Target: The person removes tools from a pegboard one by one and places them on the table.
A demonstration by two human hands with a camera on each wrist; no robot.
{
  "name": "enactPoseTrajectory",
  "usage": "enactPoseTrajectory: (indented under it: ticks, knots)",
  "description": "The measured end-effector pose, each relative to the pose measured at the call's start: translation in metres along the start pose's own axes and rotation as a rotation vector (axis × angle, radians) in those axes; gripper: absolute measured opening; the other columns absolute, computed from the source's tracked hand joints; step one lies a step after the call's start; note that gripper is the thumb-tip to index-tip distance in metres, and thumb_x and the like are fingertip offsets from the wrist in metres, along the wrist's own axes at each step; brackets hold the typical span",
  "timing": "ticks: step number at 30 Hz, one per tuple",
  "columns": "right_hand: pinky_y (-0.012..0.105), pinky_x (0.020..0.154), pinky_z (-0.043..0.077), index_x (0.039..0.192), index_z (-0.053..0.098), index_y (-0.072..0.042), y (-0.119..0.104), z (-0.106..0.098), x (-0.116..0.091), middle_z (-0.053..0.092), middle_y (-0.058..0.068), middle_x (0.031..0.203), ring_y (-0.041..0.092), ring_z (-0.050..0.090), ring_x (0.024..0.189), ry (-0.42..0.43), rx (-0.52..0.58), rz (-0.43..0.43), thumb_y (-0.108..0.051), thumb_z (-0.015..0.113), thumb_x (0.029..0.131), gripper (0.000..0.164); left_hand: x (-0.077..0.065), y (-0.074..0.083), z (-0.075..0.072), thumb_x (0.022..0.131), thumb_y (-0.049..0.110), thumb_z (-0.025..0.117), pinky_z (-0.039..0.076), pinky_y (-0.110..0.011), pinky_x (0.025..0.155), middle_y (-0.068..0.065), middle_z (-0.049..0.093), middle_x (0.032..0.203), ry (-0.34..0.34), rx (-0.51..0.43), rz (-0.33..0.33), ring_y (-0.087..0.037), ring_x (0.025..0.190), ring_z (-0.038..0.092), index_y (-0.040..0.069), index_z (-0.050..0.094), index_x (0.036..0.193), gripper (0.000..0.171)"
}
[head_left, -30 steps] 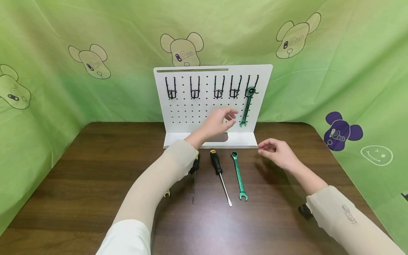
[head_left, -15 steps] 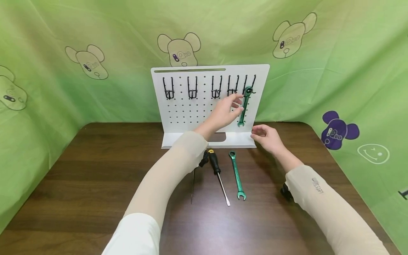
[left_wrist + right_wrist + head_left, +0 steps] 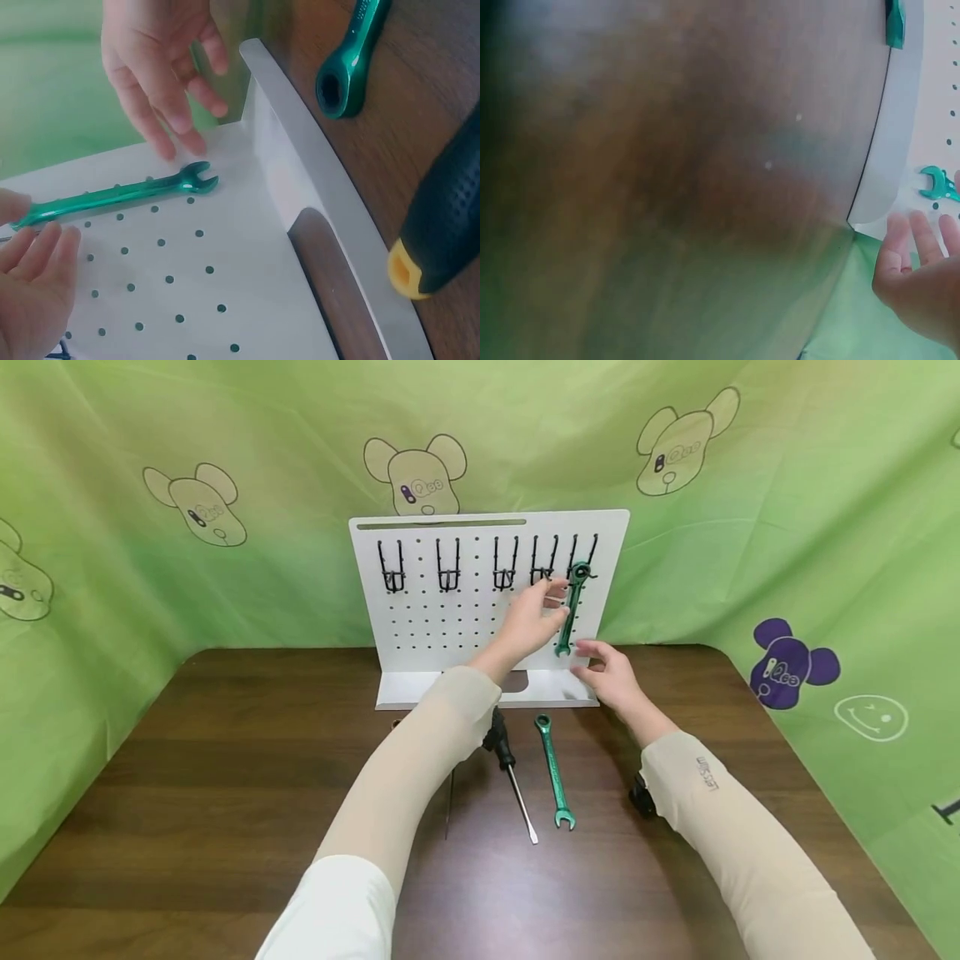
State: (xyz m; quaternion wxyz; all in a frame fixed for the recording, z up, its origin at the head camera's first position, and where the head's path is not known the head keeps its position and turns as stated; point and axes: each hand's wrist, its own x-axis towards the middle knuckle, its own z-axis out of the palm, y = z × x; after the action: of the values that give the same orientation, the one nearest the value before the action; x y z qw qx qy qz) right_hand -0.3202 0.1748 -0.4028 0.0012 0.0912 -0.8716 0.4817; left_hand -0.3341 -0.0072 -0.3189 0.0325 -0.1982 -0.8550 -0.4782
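A green ratchet wrench (image 3: 570, 622) hangs by its ring end from the rightmost hook of the white pegboard (image 3: 367, 568), its open jaw downward. Close against the wrench's left side is my left hand (image 3: 525, 625), fingers bent loosely near the ring end and thumb beside the shaft. In the left wrist view its fingertips lie along the wrench (image 3: 112, 196); firm contact cannot be told. My right hand (image 3: 613, 677) is at the board's lower right, fingers spread, a little apart from the wrench's lower jaw (image 3: 937, 184).
On the dark wooden table (image 3: 225, 793) lie a second green wrench (image 3: 555, 772) and a black-handled screwdriver (image 3: 522, 802). Another thin shaft (image 3: 448, 810) is partly hidden by the left sleeve. Several black hooks (image 3: 447, 578) on the board hold nothing. A green printed cloth (image 3: 300, 443) hangs behind.
My left hand has moved up and right to the hanging wrench, then stayed beside it. My right hand has moved up and left toward the wrench's lower end. The view has shifted slightly.
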Motion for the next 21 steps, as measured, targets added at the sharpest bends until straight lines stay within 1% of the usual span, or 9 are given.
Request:
enactPoseTrajectory:
  ticks: [2, 5, 7, 12, 15, 17, 18, 19, 21]
  knots:
    - [0.024, 0.092, 0.043, 0.145, 0.043, 0.005, -0.001, 0.001, 0.002, 0.051, 0.029, 0.142, 0.042, 0.053, 0.123, -0.007, 0.01, -0.008, -0.003, 0.059, 0.097, 0.051, 0.002, 0.0, 0.001, 0.101, 0.012, 0.055, 0.048, -0.023, 0.102, -0.007, 0.059, 0.139, 0.014, -0.004, -0.005, -0.02, 0.127, 0.057, 0.009, 0.046, 0.145, 0.045]
    - [0.027, 0.095, 0.043, 0.144, 0.043, 0.007, -0.001, 0.003, 0.004, 0.052, 0.031, 0.14, 0.043, 0.051, 0.127, -0.013, 0.024, -0.031, 0.0, 0.059, 0.096, 0.051, 0.005, -0.002, 0.005, 0.1, 0.011, 0.056, 0.047, -0.024, 0.103, -0.008, 0.06, 0.138, 0.043, -0.045, -0.007, -0.02, 0.126, 0.058, 0.008, 0.048, 0.144, 0.044]
    - [0.026, 0.094, 0.042, 0.143, 0.044, 0.008, 0.0, 0.004, 0.004, 0.053, 0.032, 0.138, 0.043, 0.051, 0.127, -0.011, 0.024, -0.047, 0.002, 0.059, 0.095, 0.051, 0.006, -0.002, 0.007, 0.1, 0.011, 0.057, 0.047, -0.023, 0.103, -0.008, 0.061, 0.136, 0.059, -0.058, -0.005, -0.02, 0.125, 0.058, 0.008, 0.049, 0.142, 0.043]
    - [0.013, 0.083, 0.041, 0.14, 0.045, 0.011, -0.001, 0.004, 0.006, 0.055, 0.036, 0.133, 0.044, 0.052, 0.125, -0.008, 0.035, -0.089, 0.005, 0.06, 0.093, 0.05, 0.009, 0.001, 0.009, 0.099, 0.01, 0.059, 0.048, -0.022, 0.1, -0.009, 0.064, 0.132, 0.078, -0.075, -0.016, -0.019, 0.123, 0.061, 0.009, 0.052, 0.141, 0.042]
    - [0.01, 0.08, 0.041, 0.139, 0.045, 0.011, 0.001, 0.005, 0.005, 0.056, 0.037, 0.131, 0.045, 0.053, 0.123, -0.006, 0.05, -0.102, 0.007, 0.059, 0.092, 0.05, 0.009, 0.0, 0.011, 0.099, 0.009, 0.059, 0.05, -0.022, 0.098, -0.01, 0.065, 0.13, 0.087, -0.09, -0.019, -0.02, 0.12, 0.062, 0.008, 0.053, 0.139, 0.041]
    - [0.01, 0.079, 0.042, 0.138, 0.046, 0.012, 0.001, 0.005, 0.005, 0.057, 0.037, 0.128, 0.042, 0.056, 0.119, -0.007, 0.038, -0.114, 0.007, 0.059, 0.092, 0.048, 0.01, -0.001, 0.012, 0.098, 0.008, 0.059, 0.051, -0.022, 0.097, -0.011, 0.066, 0.128, 0.097, -0.11, -0.01, -0.021, 0.118, 0.063, 0.006, 0.054, 0.138, 0.04]
    - [0.01, 0.079, 0.042, 0.137, 0.048, 0.012, 0.001, 0.005, 0.005, 0.058, 0.037, 0.126, 0.038, 0.059, 0.114, -0.009, 0.026, -0.117, 0.006, 0.059, 0.092, 0.046, 0.01, -0.001, 0.012, 0.098, 0.007, 0.059, 0.051, -0.022, 0.096, -0.012, 0.066, 0.127, 0.101, -0.121, -0.004, -0.022, 0.116, 0.064, 0.006, 0.055, 0.137, 0.039]
    - [0.01, 0.077, 0.043, 0.135, 0.049, 0.012, 0.001, 0.005, 0.005, 0.06, 0.037, 0.123, 0.034, 0.062, 0.107, -0.012, 0.011, -0.119, 0.005, 0.059, 0.093, 0.044, 0.01, -0.002, 0.012, 0.098, 0.007, 0.059, 0.051, -0.022, 0.096, -0.012, 0.067, 0.125, 0.106, -0.131, 0.0, -0.022, 0.115, 0.064, 0.005, 0.056, 0.135, 0.037]
    - [0.012, 0.072, 0.044, 0.131, 0.053, 0.012, 0.001, 0.005, 0.004, 0.062, 0.037, 0.118, 0.021, 0.064, 0.092, -0.023, -0.021, -0.119, 0.003, 0.06, 0.093, 0.039, 0.011, -0.005, 0.013, 0.098, 0.006, 0.06, 0.051, -0.021, 0.093, -0.014, 0.068, 0.121, 0.117, -0.154, 0.01, -0.024, 0.111, 0.065, 0.003, 0.059, 0.131, 0.033]
